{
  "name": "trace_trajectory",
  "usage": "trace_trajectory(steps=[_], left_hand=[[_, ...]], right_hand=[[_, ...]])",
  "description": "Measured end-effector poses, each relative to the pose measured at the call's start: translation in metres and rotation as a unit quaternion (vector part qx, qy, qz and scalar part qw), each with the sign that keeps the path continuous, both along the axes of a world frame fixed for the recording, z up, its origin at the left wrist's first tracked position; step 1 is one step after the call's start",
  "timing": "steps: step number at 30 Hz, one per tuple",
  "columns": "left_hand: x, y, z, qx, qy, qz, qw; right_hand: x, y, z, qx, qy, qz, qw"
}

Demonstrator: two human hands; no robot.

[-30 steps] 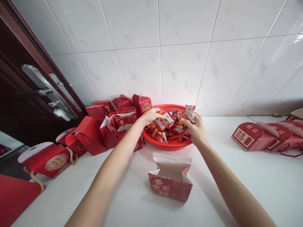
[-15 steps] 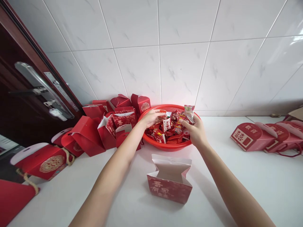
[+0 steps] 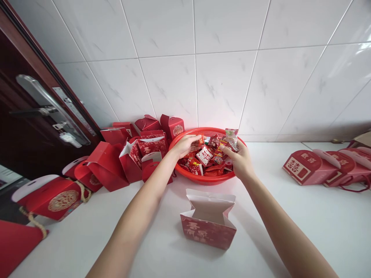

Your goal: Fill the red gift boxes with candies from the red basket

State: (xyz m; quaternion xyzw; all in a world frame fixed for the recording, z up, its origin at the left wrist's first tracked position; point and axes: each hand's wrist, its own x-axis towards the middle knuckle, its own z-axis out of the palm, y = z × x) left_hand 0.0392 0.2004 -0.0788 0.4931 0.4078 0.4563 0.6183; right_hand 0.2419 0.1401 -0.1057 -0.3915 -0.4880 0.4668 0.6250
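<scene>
A round red basket (image 3: pixel 203 180) full of wrapped candies (image 3: pixel 205 156) stands against the tiled wall. My left hand (image 3: pixel 185 145) reaches into its left side with the fingertips pinched on a small red candy (image 3: pixel 201 138). My right hand (image 3: pixel 240 159) is over the right side, fingers closed round several wrapped candies (image 3: pixel 231 137), a pale green-and-white packet sticking up. In front of the basket an open red paper gift box (image 3: pixel 208 220) stands on the white counter, flaps up, its white inside showing nothing.
A heap of red gift boxes (image 3: pixel 130 154) lies left of the basket, more with rope handles (image 3: pixel 55 199) nearer the left edge. Flat-lying red handled boxes (image 3: pixel 313 166) sit at the right. A dark door with a metal handle (image 3: pixel 43 110) fills the left.
My left hand dropped the larger red-and-white packet it held over the basket and now pinches a small candy. The right hand has stayed nearly still with its candies.
</scene>
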Motion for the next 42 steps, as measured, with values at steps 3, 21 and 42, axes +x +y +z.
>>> trace_trajectory(steps=[3,21,42], left_hand=[[0.004,-0.011,-0.001,0.061,-0.005,0.002,0.998],[0.031,-0.079,0.009,0.224,-0.002,0.151,0.963],[0.024,-0.080,0.006,0.196,-0.018,0.020,0.980]], right_hand=[[0.001,0.000,0.000,0.006,0.006,0.009,1.000],[-0.009,-0.035,0.033,0.019,0.026,0.061,0.998],[-0.003,-0.039,0.039,0.013,0.007,0.072,0.997]])
